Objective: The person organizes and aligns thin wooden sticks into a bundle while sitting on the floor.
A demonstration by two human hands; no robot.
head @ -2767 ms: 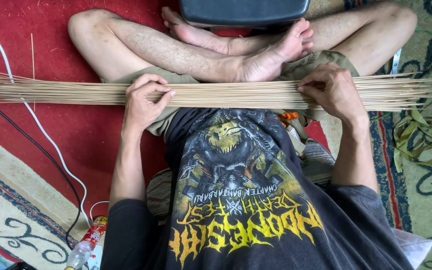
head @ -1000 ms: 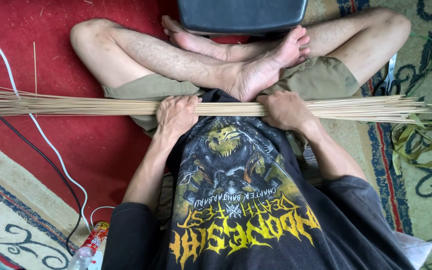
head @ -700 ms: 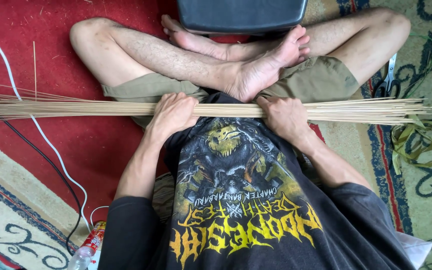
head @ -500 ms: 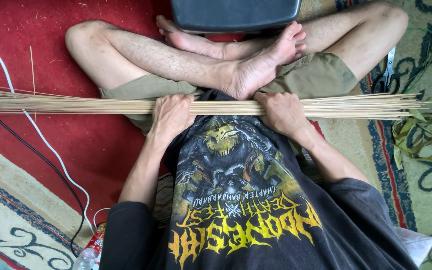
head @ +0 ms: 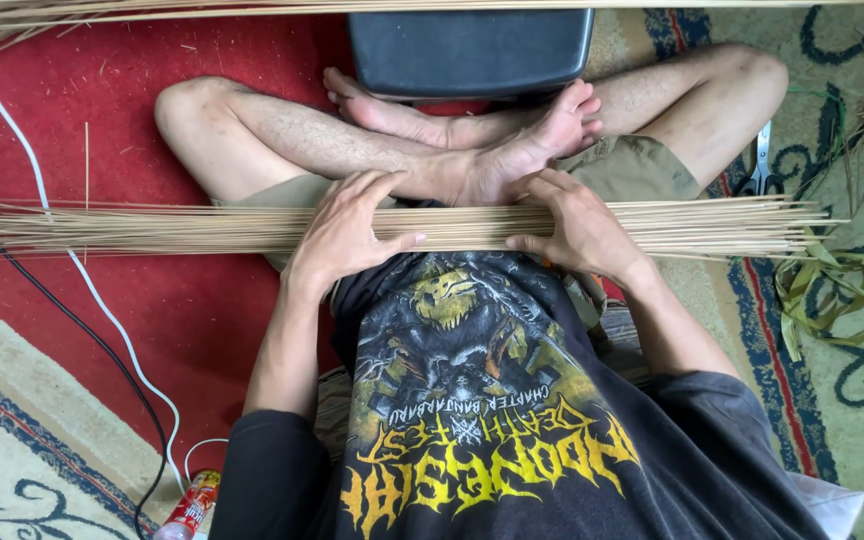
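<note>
Bundle of thin sticks (head: 202, 228) is laid across the lap, pressed flat by left hand (head: 344, 236) and right hand (head: 580, 226), fingers spread, not clenched. Sticks are gathered; no tie is seen.

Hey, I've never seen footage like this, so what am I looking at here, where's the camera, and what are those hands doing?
There is no machine here. A camera worn on a person's head looks straight down at their own body, so you see their black printed shirt, crossed bare legs and both hands. The person sits on a red patterned carpet. Across the lap lies a long bundle of thin pale sticks, running left to right. The left hand and the right hand both rest flat on top of the bundle, fingers spread. Around them: a dark flat case past the feet, a white cable and a black cable, scissors, green strips and a small bottle.
</note>
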